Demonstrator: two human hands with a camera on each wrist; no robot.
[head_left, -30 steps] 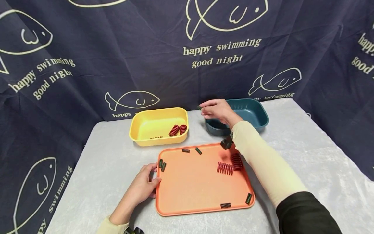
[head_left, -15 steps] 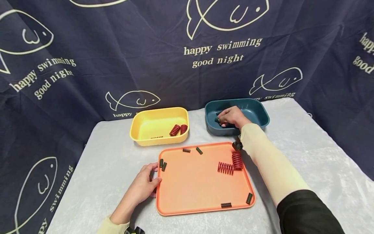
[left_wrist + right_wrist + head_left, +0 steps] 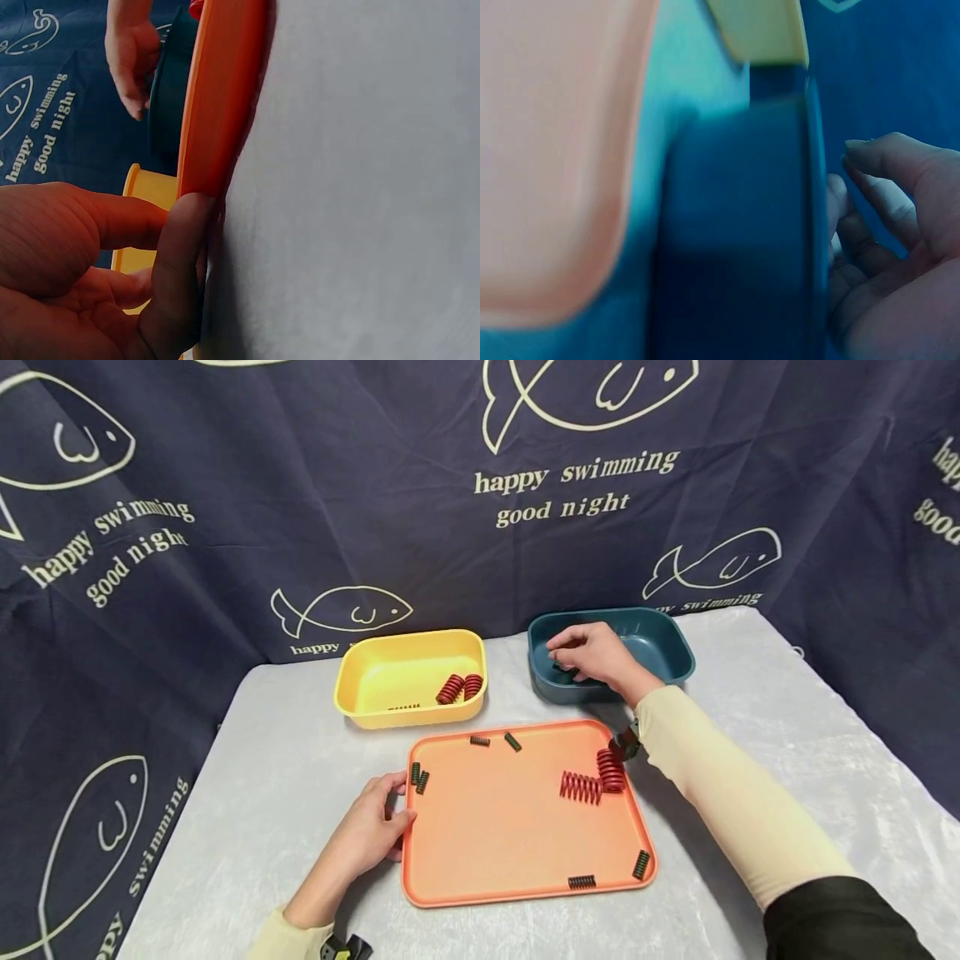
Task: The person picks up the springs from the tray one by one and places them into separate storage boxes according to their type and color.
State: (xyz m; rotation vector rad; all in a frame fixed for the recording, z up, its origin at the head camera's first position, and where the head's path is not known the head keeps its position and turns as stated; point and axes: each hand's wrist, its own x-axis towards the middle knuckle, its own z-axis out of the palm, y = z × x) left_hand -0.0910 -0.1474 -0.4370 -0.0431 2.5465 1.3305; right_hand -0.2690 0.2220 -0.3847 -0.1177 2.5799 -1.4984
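Dark springs (image 3: pixel 582 882) lie on the orange tray (image 3: pixel 495 852) in the head view; the right hand (image 3: pixel 597 653), fingers parted over the blue bin (image 3: pixel 660 653), probably releases one. Left wrist: the left hand (image 3: pixel 64 259) grips the tray's edge. Right wrist: no spring shows; withdrawal seems next.

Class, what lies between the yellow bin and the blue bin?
Only bare pale tabletop separates the yellow bin from the blue bin, as the head view shows.

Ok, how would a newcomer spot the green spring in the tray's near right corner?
Find the orange tray, then its near right corner. The small green spring there runs along the right side, unlike the nearby blackish spring, which lies along the near edge.
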